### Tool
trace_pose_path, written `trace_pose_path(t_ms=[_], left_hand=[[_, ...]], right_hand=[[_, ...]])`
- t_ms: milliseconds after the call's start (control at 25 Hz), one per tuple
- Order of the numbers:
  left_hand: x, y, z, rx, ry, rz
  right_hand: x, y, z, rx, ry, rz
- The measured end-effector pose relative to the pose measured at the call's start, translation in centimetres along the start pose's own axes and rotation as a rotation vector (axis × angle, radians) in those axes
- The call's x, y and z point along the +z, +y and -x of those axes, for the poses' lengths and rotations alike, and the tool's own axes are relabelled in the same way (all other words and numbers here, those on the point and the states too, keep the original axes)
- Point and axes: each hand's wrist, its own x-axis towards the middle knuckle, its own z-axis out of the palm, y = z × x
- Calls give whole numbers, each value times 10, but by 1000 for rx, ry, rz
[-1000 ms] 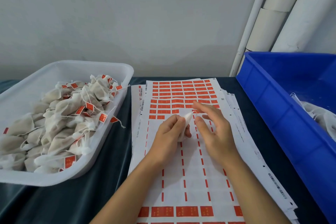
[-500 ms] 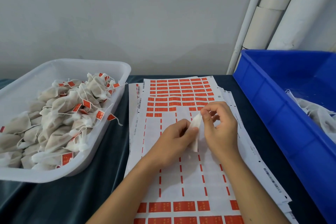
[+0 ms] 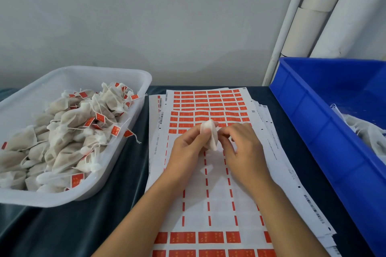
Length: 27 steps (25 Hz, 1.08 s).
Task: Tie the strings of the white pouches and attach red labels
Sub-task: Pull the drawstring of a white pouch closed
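Note:
A small white pouch [image 3: 210,134] is held upright above the sheets of red labels [image 3: 211,102], at the middle of the table. My left hand [image 3: 188,148] grips its left side, thumb pressed on the top. My right hand [image 3: 242,148] has its fingers curled against the pouch's right edge, pinching there; the string itself is too thin to make out. The label sheet under my hands has most of its middle rows peeled away, with red labels left at the far end and near my wrists.
A white tray [image 3: 133,73] at the left holds several tied pouches with red labels. A blue bin [image 3: 313,123] at the right holds loose white pouches [image 3: 363,131]. Dark cloth [image 3: 62,225] covers the table. White pipes [image 3: 309,16] stand in the back right corner.
Both hands have lifted the pouch slightly and turned it more upright. My right hand's fingers have curled in closer against the pouch's right edge.

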Motion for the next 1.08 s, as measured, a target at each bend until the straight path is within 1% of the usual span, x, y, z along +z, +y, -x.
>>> trace_pose_path(t_ms=[80, 160, 320, 400, 480, 560, 720, 880, 1080], left_hand=[[1, -1, -1, 26, 46, -40], [1, -5, -3, 43, 61, -98], [1, -13, -5, 54, 42, -293], [1, -11, -3, 68, -19, -322], [0, -8, -2, 58, -70, -360], [0, -8, -3, 47, -65, -435], [2, -13, -2, 54, -10, -558], [3, -16, 0, 125, 36, -587], [4, -18, 1, 163, 19, -645]], right_hand=[[-3, 0, 0, -98, -10, 76], [-6, -1, -2, -153, -3, 121], [-12, -5, -5, -192, -6, 110], [-11, -8, -5, -122, -55, -2], [-10, -10, -4, 8, -131, -166], [-10, -9, -3, 69, -163, -254], [-15, -7, -5, 93, -173, -273], [-17, -7, -6, 126, -212, -304], [-23, -1, -8, 205, -291, -314]])
